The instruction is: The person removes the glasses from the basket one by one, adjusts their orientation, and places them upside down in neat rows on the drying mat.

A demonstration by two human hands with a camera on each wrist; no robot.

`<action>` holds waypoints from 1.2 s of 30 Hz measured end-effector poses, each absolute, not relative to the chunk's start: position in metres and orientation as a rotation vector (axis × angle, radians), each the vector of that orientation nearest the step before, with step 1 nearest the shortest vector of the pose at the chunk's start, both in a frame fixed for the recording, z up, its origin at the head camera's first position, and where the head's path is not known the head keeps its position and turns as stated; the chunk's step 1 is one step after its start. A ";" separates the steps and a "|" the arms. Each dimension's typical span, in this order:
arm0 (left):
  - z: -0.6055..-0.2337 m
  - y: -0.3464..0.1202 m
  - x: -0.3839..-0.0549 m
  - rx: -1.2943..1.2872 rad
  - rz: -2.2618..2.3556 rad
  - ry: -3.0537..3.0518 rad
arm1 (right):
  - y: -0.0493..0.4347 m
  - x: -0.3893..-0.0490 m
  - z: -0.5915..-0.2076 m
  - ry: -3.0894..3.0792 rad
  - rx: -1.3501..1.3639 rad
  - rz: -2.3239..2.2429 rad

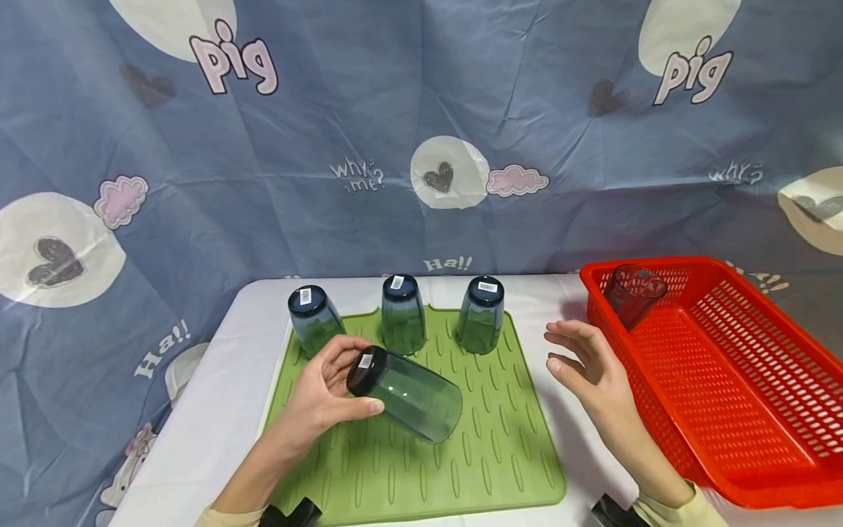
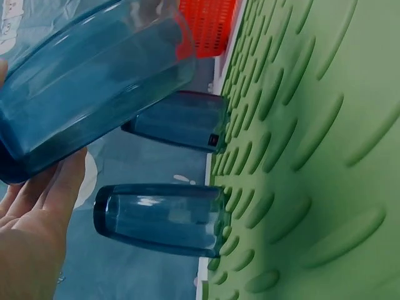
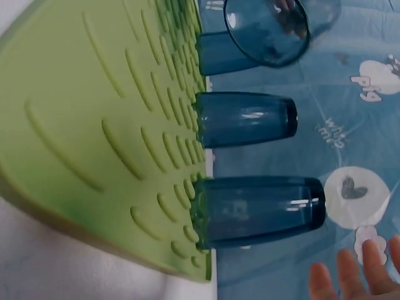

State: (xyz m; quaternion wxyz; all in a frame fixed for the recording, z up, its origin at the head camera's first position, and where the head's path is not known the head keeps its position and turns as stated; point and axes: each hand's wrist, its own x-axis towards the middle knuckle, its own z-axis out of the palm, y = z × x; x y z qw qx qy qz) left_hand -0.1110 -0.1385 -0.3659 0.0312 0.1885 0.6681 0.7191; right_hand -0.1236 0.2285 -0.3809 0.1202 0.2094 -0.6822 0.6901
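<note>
My left hand [image 1: 329,386] grips a tinted drinking glass [image 1: 413,395] near its dark base, thumb on one side and fingers on the other. This glass tilts over the green ridged mat [image 1: 461,468], its mouth toward the lower right. In the left wrist view the held glass [image 2: 100,81] fills the upper left. Along the mat's back edge stand three upside-down glasses: a left one [image 1: 316,320], a middle one [image 1: 403,316] and a right one [image 1: 481,315]. My right hand [image 1: 593,373] holds nothing, fingers loosely bent, between the mat and the red basket.
A red plastic basket [image 1: 685,439] stands on the right of the white table [image 1: 191,432]. Inside its back left corner leans another glass [image 1: 634,293]. A blue printed cloth [image 1: 369,95] hangs behind the table.
</note>
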 end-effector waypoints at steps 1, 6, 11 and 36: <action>-0.365 -0.140 -0.111 0.578 2.202 2.077 | 0.229 -0.125 -0.382 -2.016 0.595 2.009; -0.363 -0.145 -0.113 0.562 2.147 2.169 | 0.230 -0.129 -0.388 -2.075 0.521 1.973; -0.360 -0.152 -0.114 0.544 2.065 2.285 | 0.230 -0.131 -0.392 -2.088 0.478 1.951; -0.341 -0.174 -0.110 0.491 1.661 2.721 | 0.233 -0.131 -0.394 -2.128 0.427 1.995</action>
